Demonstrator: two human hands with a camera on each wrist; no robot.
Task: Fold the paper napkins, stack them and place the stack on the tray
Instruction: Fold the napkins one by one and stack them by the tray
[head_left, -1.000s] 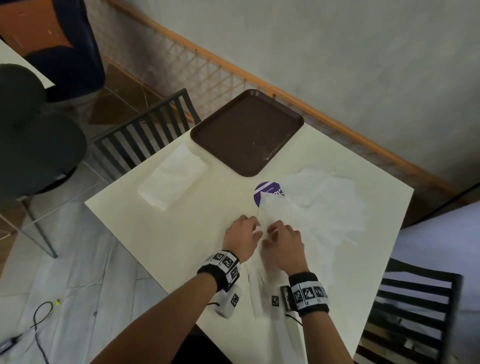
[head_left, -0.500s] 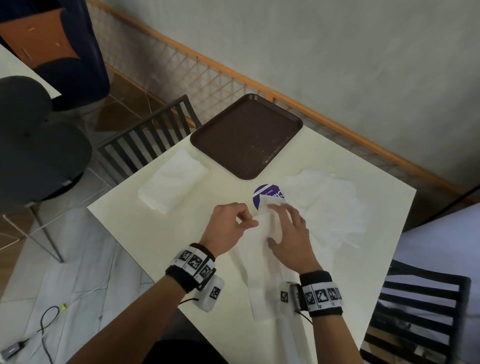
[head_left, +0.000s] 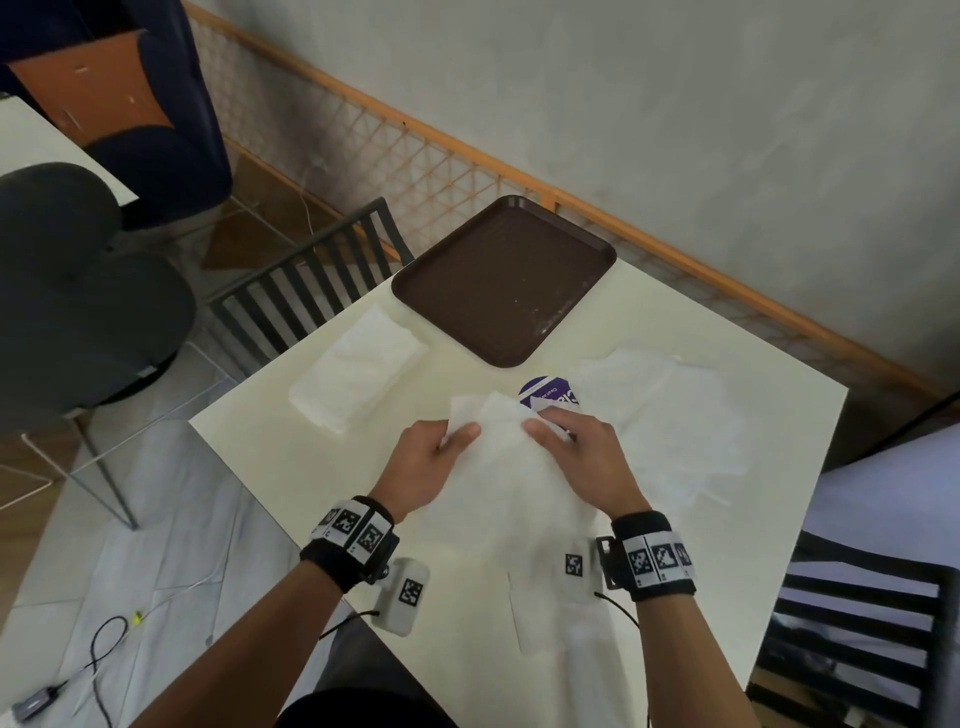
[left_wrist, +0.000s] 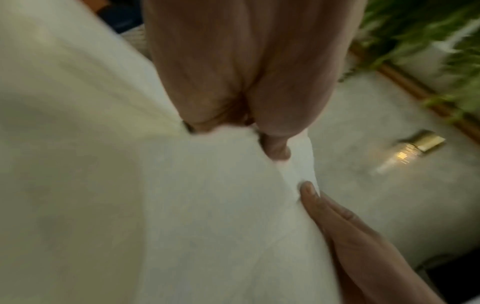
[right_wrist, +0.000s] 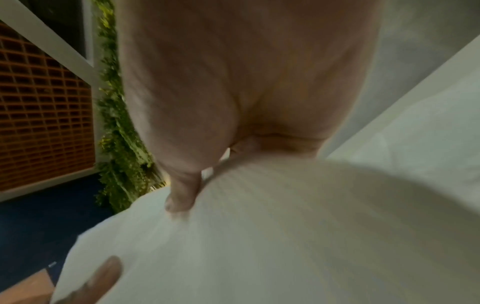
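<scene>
1. Left hand (head_left: 426, 467): pinches far-left edge of the napkin (head_left: 514, 467), thumb on top, fingers curled beneath.
2. Right hand (head_left: 582, 457): grips far-right part of the same napkin, thumb on top, fingers curled over the far edge (fingertips hidden in the head view).
3. Napkin: unfolded, raised at the far end between both hands; near end drapes toward the table (head_left: 260, 467) edge under the right wrist.
4. Wrist views: blurred; left wrist view confirms thumb and finger pinched on white paper, with the right hand's fingers (left_wrist: 337, 216) alongside the sheet.
5. Folded napkin stack (head_left: 358, 382): lies flat on the table, left of the hands, just beside the tray's near-left side, apart from it.
6. Tray (head_left: 504, 280): brown, at the table's far corner, nothing on it.
7. Loose napkin pile (head_left: 670, 415): spread unfolded right of the hands, overlapping sheets.
8. Purple round label (head_left: 550, 397): on the table between tray and hands, partly covered by paper.
9. Chairs (head_left: 306, 291): dark slatted backs at left and near-right table sides.
</scene>
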